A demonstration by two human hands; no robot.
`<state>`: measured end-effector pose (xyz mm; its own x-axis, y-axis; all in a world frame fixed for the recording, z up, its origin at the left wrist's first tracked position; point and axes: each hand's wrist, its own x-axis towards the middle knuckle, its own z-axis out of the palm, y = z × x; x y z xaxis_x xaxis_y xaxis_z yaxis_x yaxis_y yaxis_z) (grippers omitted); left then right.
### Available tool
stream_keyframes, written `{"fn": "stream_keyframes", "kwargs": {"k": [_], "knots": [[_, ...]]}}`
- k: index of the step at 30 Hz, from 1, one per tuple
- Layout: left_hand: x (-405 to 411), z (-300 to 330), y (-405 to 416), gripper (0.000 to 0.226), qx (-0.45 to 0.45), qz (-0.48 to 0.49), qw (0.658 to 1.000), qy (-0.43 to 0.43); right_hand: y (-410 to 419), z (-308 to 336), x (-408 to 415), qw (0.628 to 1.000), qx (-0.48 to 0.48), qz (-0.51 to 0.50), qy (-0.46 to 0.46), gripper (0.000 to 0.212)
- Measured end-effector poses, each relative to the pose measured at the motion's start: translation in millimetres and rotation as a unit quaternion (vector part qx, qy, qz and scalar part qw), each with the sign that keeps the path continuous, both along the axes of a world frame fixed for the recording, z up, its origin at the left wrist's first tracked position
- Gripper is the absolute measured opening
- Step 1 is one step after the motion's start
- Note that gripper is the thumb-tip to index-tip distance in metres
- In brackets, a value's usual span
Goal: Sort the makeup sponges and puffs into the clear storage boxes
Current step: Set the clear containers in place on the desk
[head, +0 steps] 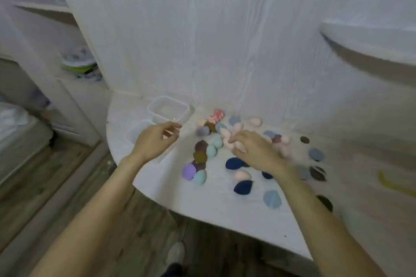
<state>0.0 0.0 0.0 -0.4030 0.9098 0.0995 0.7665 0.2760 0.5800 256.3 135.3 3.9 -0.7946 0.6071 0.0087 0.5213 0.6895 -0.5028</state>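
Observation:
Two clear storage boxes stand at the table's left: the far box [168,109] looks empty, and the near box [137,130] is partly hidden by my left hand [155,139]. That hand hovers over the near box with fingers curled; something pinkish may sit at its fingertips, but blur hides it. My right hand [254,149] rests on a cluster of pale pink sponges [227,136], its fingers closed around one. Scattered about are teal sponges [213,146], a purple sponge [188,171], navy sponges [243,186] and flat brown puffs [200,152].
Grey-blue puffs [272,198] and dark puffs [317,173] lie toward the right. A red patterned packet [217,115] sits near the back panel. The white table's curved front edge [202,211] drops to a wooden floor. Shelves stand on the left.

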Motion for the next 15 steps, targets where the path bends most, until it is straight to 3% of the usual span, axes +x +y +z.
{"fn": "stream_keyframes", "kwargs": {"k": [4, 8, 13, 15], "knots": [[-55, -54, -43, 0.02, -0.068, 0.082, 0.991, -0.083, -19, -44, -45, 0.998, -0.018, 0.013, -0.06, 0.03], [-102, -79, -55, 0.019, -0.059, 0.193, 0.969, -0.141, -36, -71, -110, 0.998, -0.059, 0.012, -0.035, 0.028], [-161, -100, -37, 0.058, -0.024, 0.3, 0.913, -0.276, -43, -87, -199, 0.999, -0.01, 0.034, -0.009, 0.04], [-179, -106, -27, 0.049, -0.033, 0.307, 0.877, -0.369, -44, -93, -234, 0.998, 0.008, 0.044, -0.04, 0.053]]}}
